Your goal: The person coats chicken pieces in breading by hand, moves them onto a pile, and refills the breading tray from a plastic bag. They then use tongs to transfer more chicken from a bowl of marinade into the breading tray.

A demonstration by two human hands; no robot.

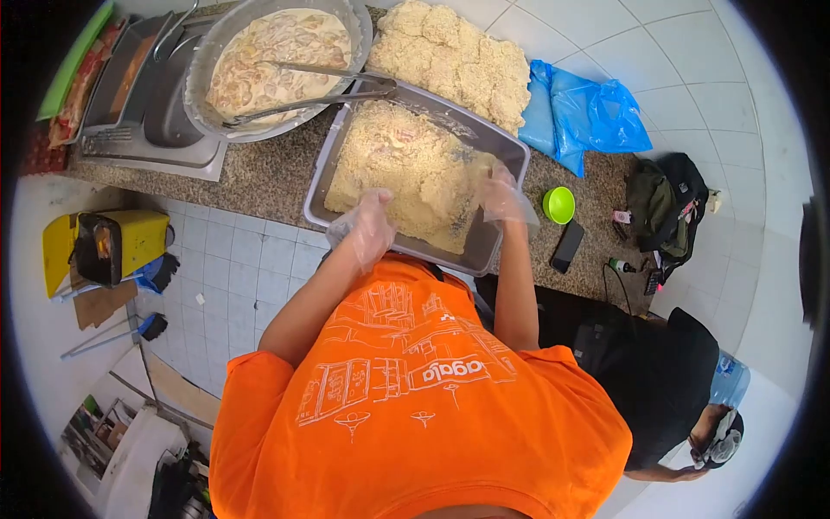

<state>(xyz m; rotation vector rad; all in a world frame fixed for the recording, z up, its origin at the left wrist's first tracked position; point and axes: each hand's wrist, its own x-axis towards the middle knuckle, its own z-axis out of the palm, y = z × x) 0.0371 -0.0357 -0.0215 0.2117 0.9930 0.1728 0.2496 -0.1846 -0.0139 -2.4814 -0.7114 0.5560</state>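
A grey plastic tub [317, 186] in front of me holds pale, crumbly breading [406, 177], heaped at the far side with a few pinkish bits showing. My left hand [374, 221], in a clear plastic glove, is at the near left of the breading. Its fingers reach into the crumbs and are partly hidden. My right hand [504, 195], gloved too, is inside the tub's right wall, its fingers loosely bent at the breading's edge. Neither hand shows a held piece. Metal tongs [324, 102] lie across the tub's far left corner and a large bowl [201, 95] of pieces in creamy batter [277, 56].
Breaded pieces [450, 56] are piled behind the tub, beside blue plastic bags [596, 117]. A green cup [559, 205], a phone [567, 246] and a dark bag [679, 203] are at right. A sink [173, 121] stands left. Another person in black [657, 381] is close on my right.
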